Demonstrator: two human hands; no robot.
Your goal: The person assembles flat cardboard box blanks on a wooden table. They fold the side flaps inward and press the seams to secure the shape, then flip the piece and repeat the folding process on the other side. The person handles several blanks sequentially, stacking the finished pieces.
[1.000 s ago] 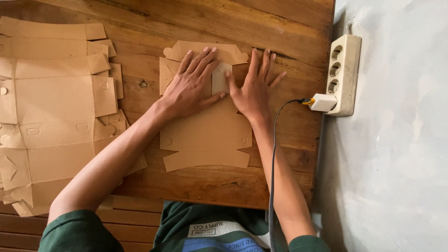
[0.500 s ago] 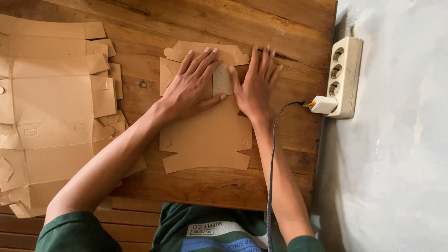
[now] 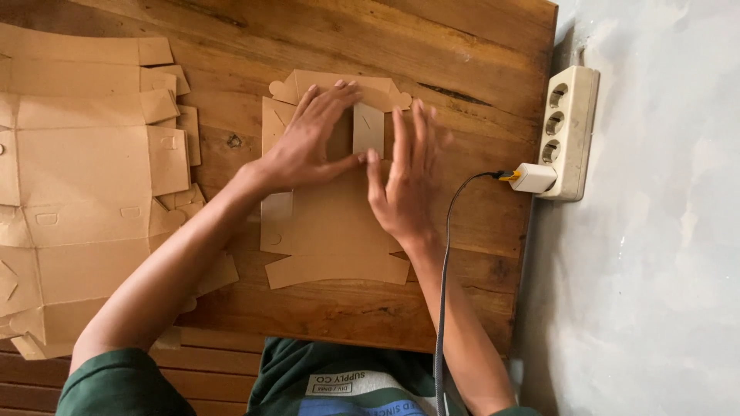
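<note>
I see left hand (image 3: 308,150) and right hand (image 3: 405,185) spread flat, no grip | pressing cardboard blank (image 3: 331,231) mid-worktop (image 3: 462,46) to flatten its fold | spare blanks (image 3: 85,185) stacked left, within reach

Light was soft, even daylight, moderately bright, no harsh glare. Wooden table (image 3: 462,54) showed faint sheen near its far edge. Right hand (image 3: 405,181) was motion-blurred at fingers; left hand (image 3: 308,146) stayed sharper. Short soft shadows lay under both hands on flat cardboard piece (image 3: 331,223). Grey wall beside table looked slightly washed out.
</note>
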